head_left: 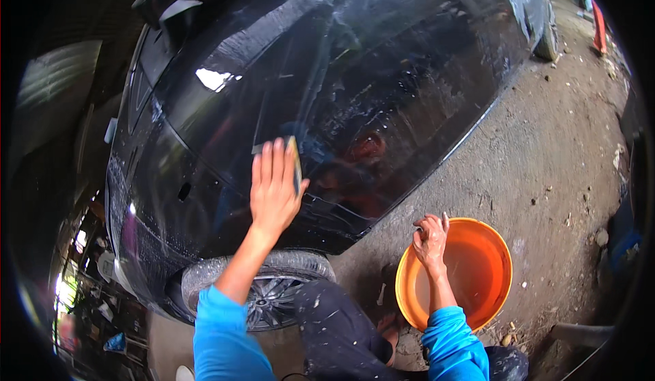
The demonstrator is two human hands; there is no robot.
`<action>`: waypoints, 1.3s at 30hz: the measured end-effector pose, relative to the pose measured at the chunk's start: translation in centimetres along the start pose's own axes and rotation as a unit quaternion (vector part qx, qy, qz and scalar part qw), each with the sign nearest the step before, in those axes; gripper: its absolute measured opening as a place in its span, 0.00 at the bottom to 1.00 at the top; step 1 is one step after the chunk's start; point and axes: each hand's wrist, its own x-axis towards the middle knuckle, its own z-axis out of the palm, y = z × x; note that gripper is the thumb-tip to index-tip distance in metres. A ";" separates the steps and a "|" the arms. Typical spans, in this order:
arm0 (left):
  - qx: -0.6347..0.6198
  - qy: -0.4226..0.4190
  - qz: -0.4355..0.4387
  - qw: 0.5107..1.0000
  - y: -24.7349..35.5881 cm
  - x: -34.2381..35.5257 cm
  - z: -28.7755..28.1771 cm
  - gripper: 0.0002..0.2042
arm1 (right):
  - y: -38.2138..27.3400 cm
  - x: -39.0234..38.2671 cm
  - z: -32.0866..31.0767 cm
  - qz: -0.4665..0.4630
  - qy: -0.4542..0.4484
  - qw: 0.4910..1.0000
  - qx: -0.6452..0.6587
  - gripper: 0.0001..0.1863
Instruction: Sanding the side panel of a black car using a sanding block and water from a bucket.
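My left hand (274,188) is flat against the side of the black car (355,80), fingers (267,157) stretched straight up and close together, pressing a yellowish sponge (296,161) onto the panel. The sponge sits under the palm and pokes out past the thumb-side edge of the hand, so only a thin strip of it shows beside my index finger. The paint around it is wet and streaked, with soapy smears trailing across the door.

Down low, my right hand (430,239) rests on the near rim of the orange bucket (488,244), fingers curled loosely over the edge and holding nothing else I can make out. The bucket stands on the dirt ground (546,162), just beside my knee, with cloudy water inside.

No labels or packets near my hands. Far up the ground, by the rear wheel (546,36), a red upright shape (599,26) stands at the edge of view, too small to tell what it is. The front wheel (269,292), its tyre wet, sits right below my left forearm. Blue sleeves (218,333) cover both arms.
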 end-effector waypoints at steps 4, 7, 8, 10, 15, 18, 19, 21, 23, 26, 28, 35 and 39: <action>-0.030 -0.015 0.005 0.999 3.0 6.4 -0.3 0.42 | -0.3 0.0 0.2 0.011 -0.002 1.000 0.002 0.11; 0.026 0.111 0.073 0.991 5.4 16.6 1.3 0.38 | -0.9 0.2 0.7 0.001 0.006 1.000 0.012 0.11; 0.052 0.122 0.075 0.988 6.2 18.0 1.7 0.37 | -0.6 0.2 0.3 -0.001 0.006 1.000 0.012 0.11; 0.013 0.093 0.088 0.992 5.2 14.9 1.6 0.38 | -0.8 0.3 0.4 0.005 0.004 1.000 0.012 0.11; 0.032 -0.068 0.089 0.993 -0.9 -5.1 1.2 0.42 | 0.0 0.1 0.3 0.001 0.018 1.000 0.002 0.12; 0.004 -0.054 0.057 0.997 2.8 1.1 0.9 0.43 | -0.8 0.1 0.3 0.021 -0.010 1.000 -0.003 0.12; -0.031 -0.026 0.059 0.997 4.5 4.8 1.4 0.41 | -0.4 0.6 0.3 0.018 -0.006 1.000 -0.008 0.12; -0.012 0.057 0.086 0.995 7.2 11.5 3.0 0.38 | -0.6 0.0 0.6 0.001 0.006 1.000 -0.008 0.12; 0.008 0.086 0.082 0.993 9.2 14.7 3.7 0.37 | -0.7 0.2 0.5 0.003 0.018 1.000 0.007 0.12; -0.104 0.042 0.087 0.990 7.1 9.1 2.3 0.37 | 0.2 0.0 -0.4 0.018 0.016 1.000 -0.006 0.12; -0.081 -0.067 0.060 0.993 4.4 1.0 1.4 0.37 | 0.9 -0.2 -0.2 0.012 0.017 1.000 -0.010 0.12; -0.035 0.010 0.055 0.998 8.3 7.8 3.3 0.36 | -0.6 0.1 0.5 0.023 0.017 0.999 -0.014 0.12; -0.072 0.059 0.074 0.993 9.9 11.1 3.7 0.35 | -0.4 0.2 0.0 0.011 0.002 1.000 0.001 0.11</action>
